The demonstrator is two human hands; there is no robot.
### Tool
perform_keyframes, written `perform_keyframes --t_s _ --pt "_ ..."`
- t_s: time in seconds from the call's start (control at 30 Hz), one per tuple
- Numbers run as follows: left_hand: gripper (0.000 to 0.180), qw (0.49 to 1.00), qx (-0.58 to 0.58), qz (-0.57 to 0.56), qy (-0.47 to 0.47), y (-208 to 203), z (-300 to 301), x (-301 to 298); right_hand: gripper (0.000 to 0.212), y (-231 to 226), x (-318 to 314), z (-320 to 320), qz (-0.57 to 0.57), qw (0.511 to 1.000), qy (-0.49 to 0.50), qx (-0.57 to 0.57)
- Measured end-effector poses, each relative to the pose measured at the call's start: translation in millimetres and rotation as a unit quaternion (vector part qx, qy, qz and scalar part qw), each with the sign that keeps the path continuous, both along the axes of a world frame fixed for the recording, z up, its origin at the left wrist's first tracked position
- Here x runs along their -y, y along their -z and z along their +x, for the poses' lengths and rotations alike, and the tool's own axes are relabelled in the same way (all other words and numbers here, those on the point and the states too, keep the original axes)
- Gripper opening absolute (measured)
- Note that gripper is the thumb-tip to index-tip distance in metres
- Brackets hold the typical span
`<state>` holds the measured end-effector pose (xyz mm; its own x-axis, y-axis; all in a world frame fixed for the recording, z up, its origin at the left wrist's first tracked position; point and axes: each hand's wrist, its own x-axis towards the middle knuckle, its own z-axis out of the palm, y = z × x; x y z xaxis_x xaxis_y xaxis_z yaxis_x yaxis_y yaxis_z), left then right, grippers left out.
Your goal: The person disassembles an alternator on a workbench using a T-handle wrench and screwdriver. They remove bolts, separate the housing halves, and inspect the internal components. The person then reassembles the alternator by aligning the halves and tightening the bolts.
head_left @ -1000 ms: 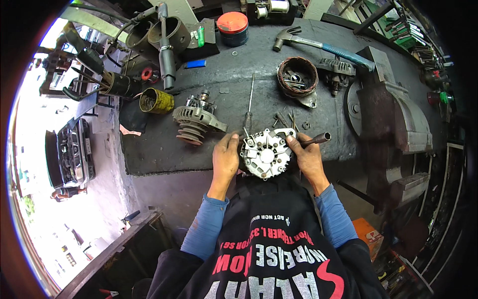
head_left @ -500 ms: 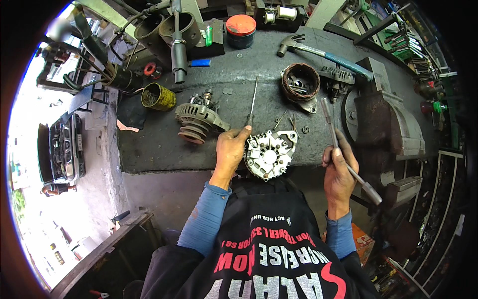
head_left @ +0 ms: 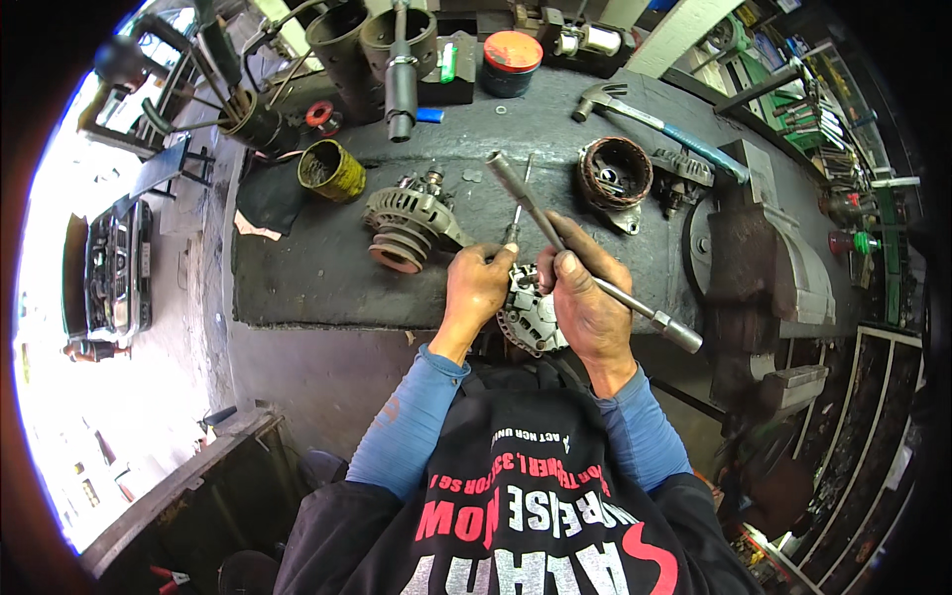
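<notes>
My right hand (head_left: 592, 307) is closed around a long steel socket wrench (head_left: 635, 300) with a tubular socket at each end, held slanting above the bench edge. Below and partly behind that hand is a silver alternator end housing (head_left: 533, 322), near the bench's front edge. Beside it, my left hand (head_left: 478, 286) is closed, thumb and forefinger at the dark handle of a thin screwdriver (head_left: 520, 203) whose shaft points away from me. Its other fingers are hidden underneath. Left of the hands sits another alternator part with a ribbed pulley (head_left: 402, 241).
A copper-wound stator (head_left: 615, 174), a claw hammer (head_left: 645, 117) and a bench vise (head_left: 778, 248) stand to the right on the dark workbench (head_left: 327, 288). Farther back are a yellow can (head_left: 332, 171), a red-lidded tub (head_left: 512, 64) and upright metal cylinders (head_left: 342, 55).
My right hand has swung left with the socket wrench, from beside the housing to over its right part. My left hand stays at the screwdriver. The whole view has shifted slightly.
</notes>
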<state>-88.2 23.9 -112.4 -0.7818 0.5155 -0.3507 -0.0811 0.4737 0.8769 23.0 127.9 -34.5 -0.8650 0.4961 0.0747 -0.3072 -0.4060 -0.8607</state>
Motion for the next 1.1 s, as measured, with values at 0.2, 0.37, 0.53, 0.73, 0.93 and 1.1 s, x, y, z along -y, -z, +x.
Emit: perform_keyframes --t_s 0.2,0.37,0.53,0.73,0.93,1.1 --pt "0.044 0.999 -0.009 -0.03 0.031 5 -1 -3 0.048 9 9 -3 0.033 0.999 0.03 0.0" --pt "0.045 0.997 -0.034 -0.038 0.058 3 -4 -4 0.046 2 16 -4 0.088 0.992 0.09 0.012" --pt "0.046 0.998 -0.043 -0.007 0.037 14 -2 -5 0.035 -81 -11 21 0.412 0.874 0.067 0.246" --pt "0.047 0.999 -0.007 0.031 0.002 17 2 -3 0.02 -105 -27 40 0.581 0.708 -0.079 0.393" --pt "0.048 0.998 -0.006 0.057 -0.003 26 3 -6 0.019 -113 -17 11 0.57 0.681 -0.153 0.434" --pt "0.046 0.998 -0.021 0.064 -0.008 32 4 -6 0.02 -96 -18 -3 0.555 0.688 -0.167 0.437"
